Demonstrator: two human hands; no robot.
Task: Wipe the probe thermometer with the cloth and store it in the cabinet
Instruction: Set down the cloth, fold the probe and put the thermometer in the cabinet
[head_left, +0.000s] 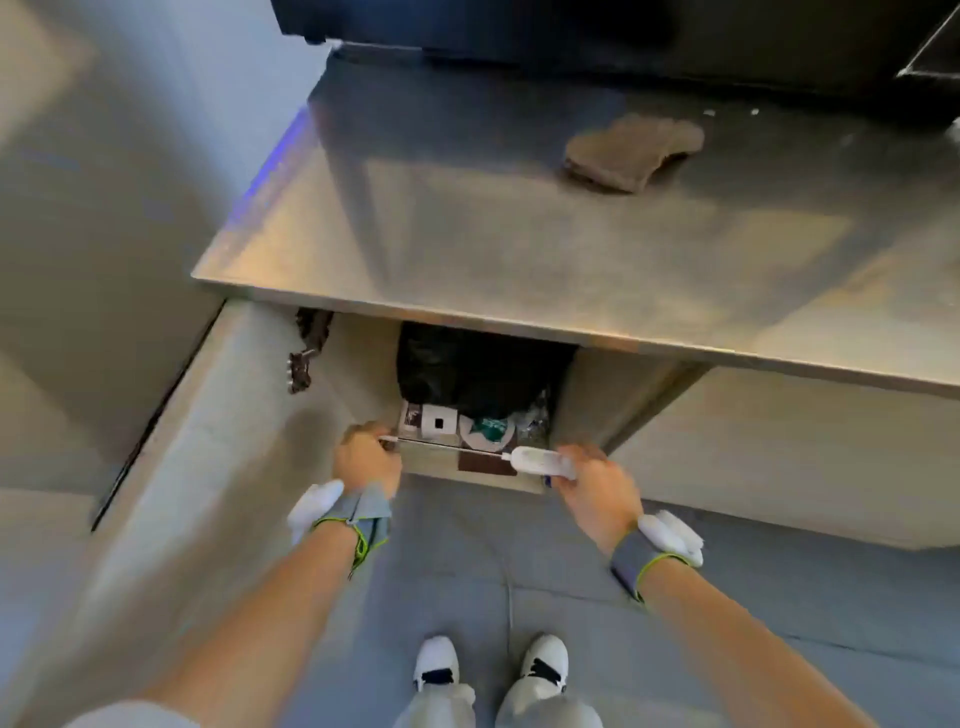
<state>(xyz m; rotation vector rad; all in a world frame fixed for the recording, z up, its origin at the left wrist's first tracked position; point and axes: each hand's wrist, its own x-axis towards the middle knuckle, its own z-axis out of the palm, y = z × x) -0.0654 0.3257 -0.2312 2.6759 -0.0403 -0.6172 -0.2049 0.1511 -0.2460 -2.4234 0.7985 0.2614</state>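
Open cabinet (597, 395) mid-frame with black bag (467, 369) and small boxes inside, white thermometer (540, 461) gripped in right hand (597, 483), left hand (366, 457) pinching its thin tip, cloth (631, 153) upper right on counter (519, 249)

Your steel counter (519, 249) carries one thing: a folded brown cloth (634, 151), lying flat toward its far right, well apart from the front edge. Below the counter, your open cabinet (587, 395) has a shelf holding a black bag (467, 364) at the back, with small boxes (431, 422) and a round green-and-white pack (489, 430) just in front of it. Your grey floor (727, 597) bears your two white shoes (488, 662).
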